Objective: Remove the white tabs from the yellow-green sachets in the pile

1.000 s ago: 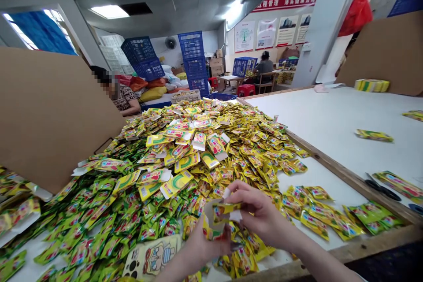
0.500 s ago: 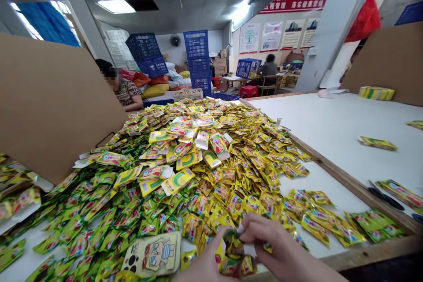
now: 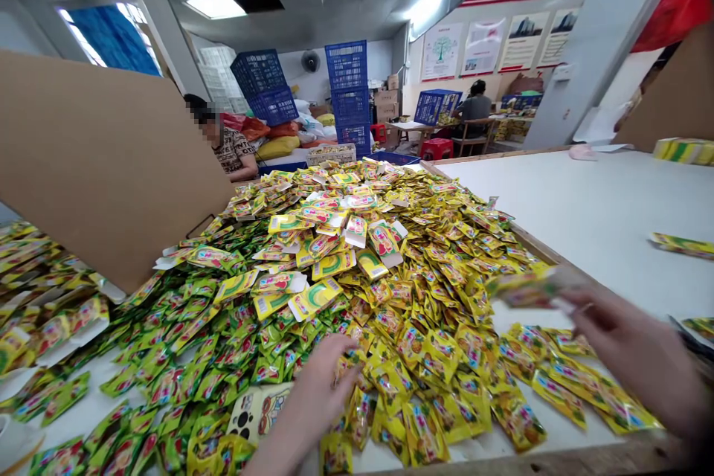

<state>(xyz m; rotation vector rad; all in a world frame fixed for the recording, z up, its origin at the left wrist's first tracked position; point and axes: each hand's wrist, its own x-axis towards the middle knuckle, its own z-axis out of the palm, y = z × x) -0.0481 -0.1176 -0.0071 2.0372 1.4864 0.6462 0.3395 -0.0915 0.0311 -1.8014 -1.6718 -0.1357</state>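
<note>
A big heap of small yellow-green sachets (image 3: 357, 268) covers the white table in front of me. My left hand (image 3: 320, 387) lies on the sachets at the heap's near edge, fingers curled down among them. My right hand (image 3: 630, 353) is out to the right, blurred by motion, and pinches a filled yellow-green packet (image 3: 527, 288) above the table. A flat card with cartoon figures (image 3: 253, 409) lies just left of my left wrist.
A large brown cardboard sheet (image 3: 105, 163) stands at the left. A wooden rail (image 3: 535, 245) divides off a white table (image 3: 585, 208) at the right with a few packets (image 3: 683, 244). Two people sit beyond, among blue crates (image 3: 349, 89).
My hands were together folding a packet near the front edge. Now they have parted: the right swung out rightward with the packet, the left dropped onto the heap. The view shifted right.
</note>
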